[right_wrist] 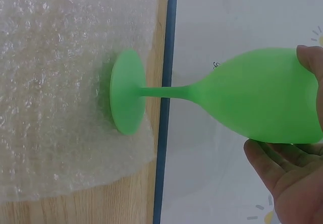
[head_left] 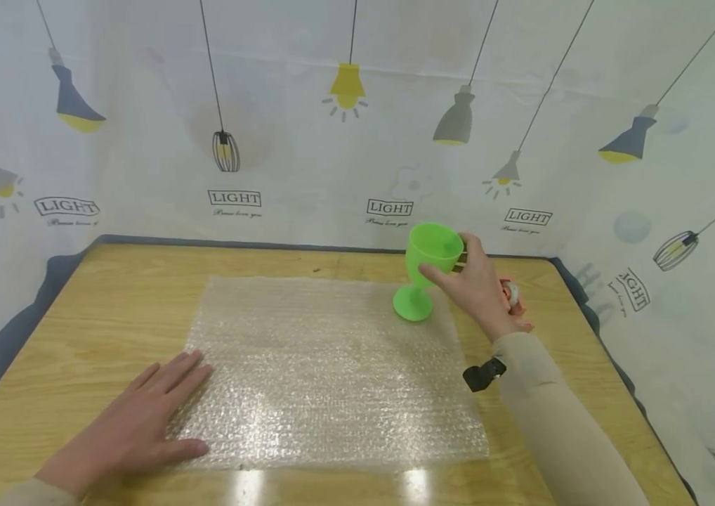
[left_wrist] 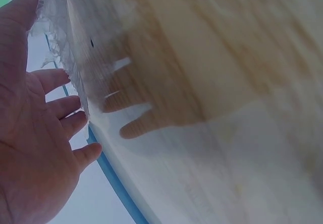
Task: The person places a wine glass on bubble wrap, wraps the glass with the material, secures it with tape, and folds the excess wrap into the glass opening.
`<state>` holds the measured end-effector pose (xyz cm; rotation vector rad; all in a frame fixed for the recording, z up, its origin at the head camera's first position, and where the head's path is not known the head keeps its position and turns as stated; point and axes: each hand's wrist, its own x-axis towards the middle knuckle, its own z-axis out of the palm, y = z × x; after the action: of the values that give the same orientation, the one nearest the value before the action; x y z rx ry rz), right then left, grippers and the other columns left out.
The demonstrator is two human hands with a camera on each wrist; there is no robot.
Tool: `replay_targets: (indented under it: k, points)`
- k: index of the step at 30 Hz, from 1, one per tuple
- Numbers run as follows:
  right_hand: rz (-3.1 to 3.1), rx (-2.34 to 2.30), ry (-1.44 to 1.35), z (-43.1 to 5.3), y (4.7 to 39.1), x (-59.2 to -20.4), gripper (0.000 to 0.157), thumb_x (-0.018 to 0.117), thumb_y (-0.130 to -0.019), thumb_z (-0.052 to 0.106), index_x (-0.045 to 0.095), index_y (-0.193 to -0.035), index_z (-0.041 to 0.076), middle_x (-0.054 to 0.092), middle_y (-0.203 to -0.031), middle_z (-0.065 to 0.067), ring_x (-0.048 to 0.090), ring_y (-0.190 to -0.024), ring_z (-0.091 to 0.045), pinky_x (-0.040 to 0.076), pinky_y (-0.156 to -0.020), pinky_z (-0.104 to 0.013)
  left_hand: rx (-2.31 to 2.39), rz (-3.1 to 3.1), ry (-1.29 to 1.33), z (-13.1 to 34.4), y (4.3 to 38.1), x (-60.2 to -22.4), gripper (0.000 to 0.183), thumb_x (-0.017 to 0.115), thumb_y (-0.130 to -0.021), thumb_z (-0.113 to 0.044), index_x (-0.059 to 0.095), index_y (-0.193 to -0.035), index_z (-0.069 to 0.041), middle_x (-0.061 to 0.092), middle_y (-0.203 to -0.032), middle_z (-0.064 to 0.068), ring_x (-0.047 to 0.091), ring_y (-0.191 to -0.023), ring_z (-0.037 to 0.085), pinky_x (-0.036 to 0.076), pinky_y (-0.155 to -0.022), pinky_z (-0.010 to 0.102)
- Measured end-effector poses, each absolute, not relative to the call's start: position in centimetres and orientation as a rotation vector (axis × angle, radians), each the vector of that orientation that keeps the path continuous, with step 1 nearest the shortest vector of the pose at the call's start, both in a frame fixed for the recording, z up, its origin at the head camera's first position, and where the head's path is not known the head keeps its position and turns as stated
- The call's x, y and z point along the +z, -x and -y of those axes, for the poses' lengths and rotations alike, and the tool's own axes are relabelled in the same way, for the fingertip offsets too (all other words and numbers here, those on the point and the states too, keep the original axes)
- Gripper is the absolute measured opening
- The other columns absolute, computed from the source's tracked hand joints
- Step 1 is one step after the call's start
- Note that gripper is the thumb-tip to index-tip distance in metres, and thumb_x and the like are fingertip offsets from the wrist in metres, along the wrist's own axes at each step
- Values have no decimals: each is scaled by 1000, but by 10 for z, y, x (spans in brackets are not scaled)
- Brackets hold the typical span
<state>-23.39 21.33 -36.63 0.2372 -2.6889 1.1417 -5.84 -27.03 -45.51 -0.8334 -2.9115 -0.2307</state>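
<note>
My right hand [head_left: 474,284] grips a green plastic goblet [head_left: 423,263] by its bowl, thumb on the near side and fingers round the far side. The goblet stands upright, its round foot [right_wrist: 127,92] over the far right part of a clear bubble wrap sheet [head_left: 326,372]. In the right wrist view the thumb and fingertips press the bowl near its rim. My left hand [head_left: 142,414], fingers straight and spread, lies at the left edge of the bubble wrap. The left wrist view shows the left palm [left_wrist: 35,148] beside the sheet's edge.
An orange tape dispenser [head_left: 512,299] with a roll of tape sits right of the goblet, partly behind my right wrist. The wooden table [head_left: 111,295] meets a cloth backdrop [head_left: 294,140] printed with lamps at its back and sides.
</note>
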Motion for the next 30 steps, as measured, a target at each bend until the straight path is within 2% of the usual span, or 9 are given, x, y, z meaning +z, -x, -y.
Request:
replay_targets:
  k: [15, 20, 25, 30]
  points:
    - [2719, 1166, -254, -209, 222, -367, 90, 75, -79, 51, 34, -142, 4, 54, -125, -17, 58, -112, -33, 52, -93, -46, -224, 2910, 848, 264, 60, -451, 98, 59, -79, -73, 37, -149, -8, 31, -155, 17, 30, -141, 36, -13, -117, 24]
    - [2741, 1168, -255, -205, 219, -365, 90, 75, -79, 53, 34, -143, 5, 56, -126, -16, 60, -110, -33, 53, -91, -46, -255, 2963, 830, 260, 60, -447, 98, 57, -80, -73, 35, -150, -9, 29, -156, 17, 27, -142, 37, -6, -121, 34]
    - [2728, 1193, -281, -198, 217, -365, 88, 76, -80, 48, 34, -143, 2, 55, -126, -17, 59, -111, -33, 53, -92, -45, -286, 3002, 813, 258, 61, -444, 97, 56, -80, -74, 34, -150, -10, 27, -157, 16, 25, -143, 37, 2, -122, 42]
    - [2726, 1225, -286, -193, 213, -365, 90, 78, -79, 47, 34, -143, 2, 55, -125, -18, 58, -112, -33, 52, -94, -46, -287, 2990, 832, 257, 62, -445, 98, 57, -79, -73, 36, -149, -8, 28, -156, 18, 26, -143, 38, 15, -118, 53]
